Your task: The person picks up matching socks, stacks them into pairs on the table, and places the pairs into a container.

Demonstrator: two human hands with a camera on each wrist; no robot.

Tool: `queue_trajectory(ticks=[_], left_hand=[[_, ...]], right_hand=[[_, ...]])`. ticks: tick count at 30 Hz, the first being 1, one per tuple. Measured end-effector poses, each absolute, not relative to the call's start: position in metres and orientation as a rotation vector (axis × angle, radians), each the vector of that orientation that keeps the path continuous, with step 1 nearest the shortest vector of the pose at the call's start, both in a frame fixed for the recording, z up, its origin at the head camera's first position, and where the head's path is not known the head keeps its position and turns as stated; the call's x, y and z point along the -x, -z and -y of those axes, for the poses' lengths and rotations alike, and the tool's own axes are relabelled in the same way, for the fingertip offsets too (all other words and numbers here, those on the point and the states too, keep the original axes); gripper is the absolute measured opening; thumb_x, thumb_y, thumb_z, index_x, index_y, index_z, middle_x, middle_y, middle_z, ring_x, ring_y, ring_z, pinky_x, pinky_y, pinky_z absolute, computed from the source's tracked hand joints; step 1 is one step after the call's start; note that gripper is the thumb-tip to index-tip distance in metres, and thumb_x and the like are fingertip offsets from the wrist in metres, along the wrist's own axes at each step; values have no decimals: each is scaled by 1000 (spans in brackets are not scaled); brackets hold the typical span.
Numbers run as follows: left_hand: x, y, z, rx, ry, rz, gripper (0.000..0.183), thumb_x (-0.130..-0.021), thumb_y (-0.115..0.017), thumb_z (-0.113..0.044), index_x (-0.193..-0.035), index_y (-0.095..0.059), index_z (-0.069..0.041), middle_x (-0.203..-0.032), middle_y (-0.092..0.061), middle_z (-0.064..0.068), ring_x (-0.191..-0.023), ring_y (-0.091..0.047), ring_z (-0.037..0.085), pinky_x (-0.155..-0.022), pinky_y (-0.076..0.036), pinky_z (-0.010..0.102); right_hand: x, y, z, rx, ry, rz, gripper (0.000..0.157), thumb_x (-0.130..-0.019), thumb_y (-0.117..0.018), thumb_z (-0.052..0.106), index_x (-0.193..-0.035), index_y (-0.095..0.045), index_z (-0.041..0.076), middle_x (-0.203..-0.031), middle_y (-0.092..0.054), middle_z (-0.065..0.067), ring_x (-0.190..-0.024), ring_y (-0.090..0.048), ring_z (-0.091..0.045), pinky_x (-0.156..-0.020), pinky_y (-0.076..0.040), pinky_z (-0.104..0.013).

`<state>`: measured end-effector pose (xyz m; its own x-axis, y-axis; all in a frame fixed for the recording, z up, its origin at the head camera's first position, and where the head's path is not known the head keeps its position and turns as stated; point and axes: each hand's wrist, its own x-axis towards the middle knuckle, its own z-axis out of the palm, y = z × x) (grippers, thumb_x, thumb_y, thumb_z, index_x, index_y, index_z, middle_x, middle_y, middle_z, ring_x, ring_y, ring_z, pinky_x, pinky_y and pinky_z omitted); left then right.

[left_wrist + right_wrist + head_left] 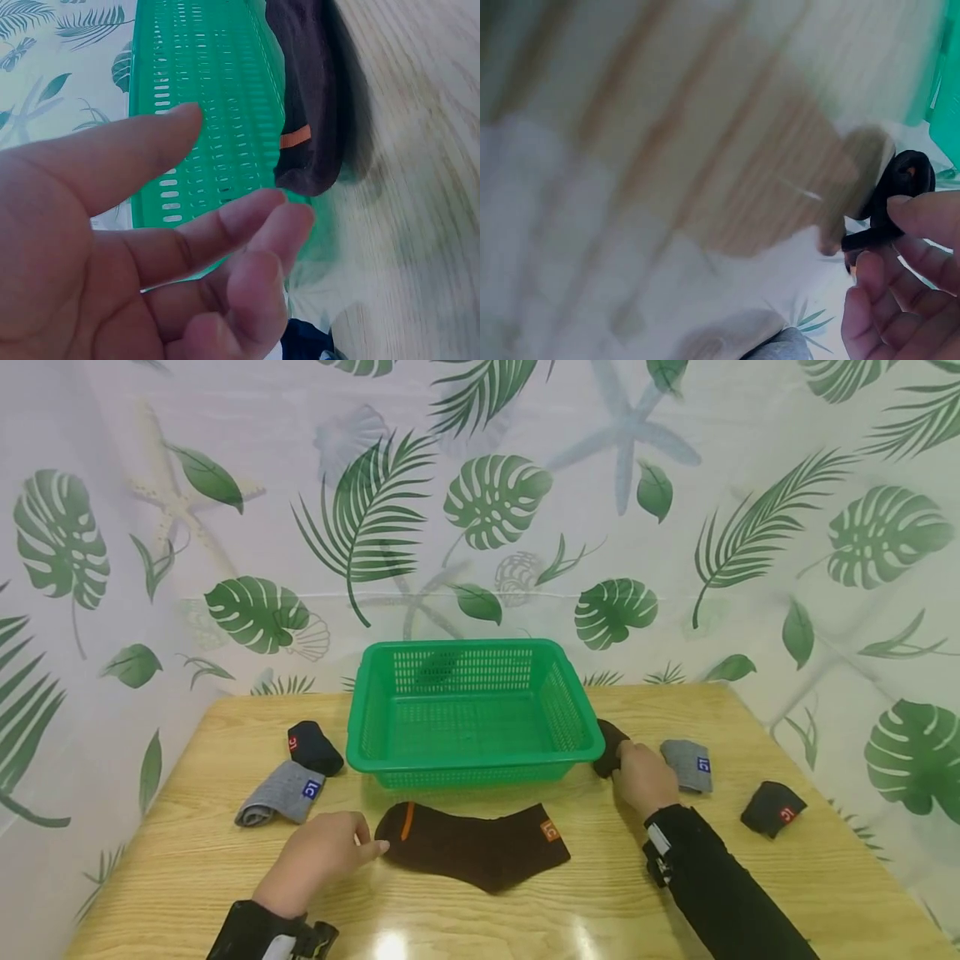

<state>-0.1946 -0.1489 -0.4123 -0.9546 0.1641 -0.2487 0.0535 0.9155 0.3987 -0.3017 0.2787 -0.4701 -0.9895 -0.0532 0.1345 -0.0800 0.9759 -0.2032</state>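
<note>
Currently, a flat brown sock lies on the table between the green basket and the near edge, its orange-striped end toward the left edge, its orange label toward the right. The left hand is loosely spread at the striped end, thumb well apart from the bent fingers in its wrist view; whether it touches the fabric, I cannot tell. The right hand pinches a folded brown sock between thumb and fingers, just beside the basket's right side. The basket stands toward the table's far edge. Toward the left edge lie 2 socks: a navy sock with a red label and, nearer, a left grey sock. Toward the right edge lie 2 more: a right grey sock and a charcoal sock, the latter closest to that edge.
</note>
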Motion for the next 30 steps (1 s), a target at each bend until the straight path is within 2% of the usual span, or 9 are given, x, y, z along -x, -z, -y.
queue_trajectory(ticks=[4,9,12,15,20,23,26,30], left_hand=[[194,414,147,-161,-572,-2787,28,-88,-70,-39,-82,-63,-12,-77,-60,0,-66,-51,17,-58,-42,33],[192,418,148,-166,-588,-2768,24,-86,-73,-33,-83,-63,-12,-77,-60,0,-67,-51,17,-59,-43,34],[191,418,146,-186,-587,-2797,22,-85,-74,-32,-84,-64,-13,-80,-62,-1,-68,-52,16,-60,-44,34],[191,416,141,-216,-614,-2830,21,-86,-74,-33,-83,-64,-15,-77,-62,-2,-65,-52,15,-57,-43,34],[189,411,123,-370,-762,-2815,18,-87,-73,-30,-82,-63,-16,-71,-58,-6,-64,-53,12,-59,-44,32],[190,408,107,-563,-879,-2759,19,-88,-73,-30,-90,-65,-12,-80,-62,-5,-72,-58,13,-66,-48,33],[191,407,87,-752,-974,-2680,30,-90,-70,-35,-103,-67,-8,-93,-66,3,-84,-62,19,-73,-51,36],[189,408,59,-867,-1050,-2603,51,-93,-63,-44,-127,-59,-6,-120,-63,9,-109,-61,25,-90,-49,40]], right_hand=[[298,465,-277,-143,-266,3027,5,-87,-65,1,-88,-63,-3,-81,-64,-19,-76,-64,-39,-61,-53,-51],[285,445,-271,-196,-282,3142,6,-88,-62,4,-85,-65,0,-79,-65,-14,-73,-63,-32,-60,-51,-45],[274,424,-261,-220,-329,3210,14,-88,-61,9,-75,-59,5,-68,-57,-8,-62,-55,-24,-54,-43,-36],[259,399,-247,-283,-358,3219,25,-89,-60,12,-66,-50,11,-58,-43,-2,-53,-41,-17,-51,-32,-30],[234,354,-220,-434,-362,3158,31,-90,-57,12,-64,-40,15,-58,-27,3,-51,-26,-14,-51,-22,-28],[222,330,-207,-546,-438,3139,21,-90,-56,12,-71,-48,15,-59,-36,4,-52,-30,-13,-52,-25,-28],[213,311,-197,-659,-561,3109,14,-89,-55,11,-76,-54,16,-62,-46,4,-54,-36,-12,-53,-29,-29],[205,293,-184,-783,-697,3030,16,-88,-57,11,-73,-54,17,-61,-46,6,-56,-39,-11,-54,-32,-29]])
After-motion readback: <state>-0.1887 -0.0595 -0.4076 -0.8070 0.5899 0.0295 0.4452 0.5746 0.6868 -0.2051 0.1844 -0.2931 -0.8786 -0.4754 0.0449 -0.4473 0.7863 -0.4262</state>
